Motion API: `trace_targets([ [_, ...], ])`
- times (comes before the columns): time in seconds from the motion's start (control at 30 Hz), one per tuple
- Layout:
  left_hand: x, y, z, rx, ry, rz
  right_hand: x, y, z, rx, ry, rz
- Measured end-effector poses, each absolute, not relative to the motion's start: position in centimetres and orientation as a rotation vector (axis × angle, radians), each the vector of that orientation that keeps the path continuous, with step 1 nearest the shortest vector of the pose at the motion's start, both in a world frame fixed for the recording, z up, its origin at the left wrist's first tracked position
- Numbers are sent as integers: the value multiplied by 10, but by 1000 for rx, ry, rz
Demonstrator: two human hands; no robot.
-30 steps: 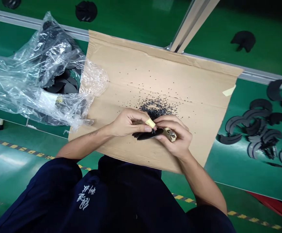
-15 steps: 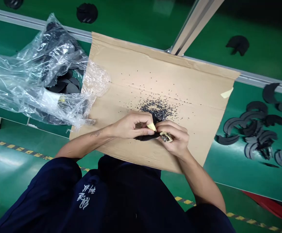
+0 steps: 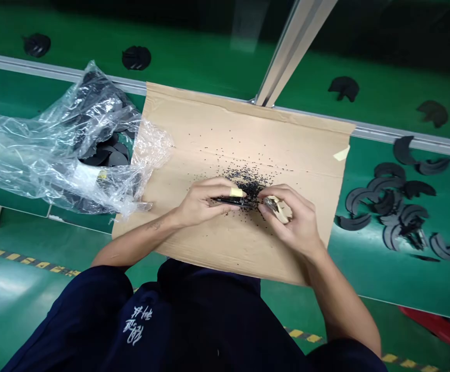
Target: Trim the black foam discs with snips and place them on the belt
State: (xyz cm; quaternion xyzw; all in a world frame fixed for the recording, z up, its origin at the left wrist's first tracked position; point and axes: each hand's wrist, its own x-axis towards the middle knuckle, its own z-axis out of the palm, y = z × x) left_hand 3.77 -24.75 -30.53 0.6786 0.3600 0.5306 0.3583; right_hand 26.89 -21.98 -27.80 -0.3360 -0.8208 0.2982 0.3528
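My left hand is closed, pinching a thin black plastic part between thumb and fingers. Pale yellow tape wraps one of its fingertips. In my right hand is a small metal tool with pale wrapping, its far end hidden by the fingers. The tool and the black part are slightly apart. Right behind and below both hands lies a heap of tiny black bits, scattered over a cardboard sheet.
A clear plastic bag with black parts inside lies left of the cardboard. Several curved black pieces are strewn on the green table at right. A metal post rises behind the cardboard, and more black pieces lie beyond the rail.
My hands have moved apart; the right hand with the tool has shifted right, away from the black part. The black part is now held flatter in my left hand. The view has also shifted.
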Motion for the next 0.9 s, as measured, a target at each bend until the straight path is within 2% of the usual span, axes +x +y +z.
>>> trace_targets([
  [0.2,36,-246,-307,1803,865,1390,279,-216,-273,-880,-2493,274],
  [0.6,36,-249,-307,1837,864,1391,274,-213,-263,-886,-2664,-106],
  [0.7,37,-249,-307,1828,857,1401,274,-210,-268,-864,-2608,71],
  [0.83,37,-247,-306,1849,865,1408,275,-213,-274,-887,-2288,738],
  [0.9,38,-247,-305,1847,846,1408,274,-217,-275,-939,-2152,957],
])
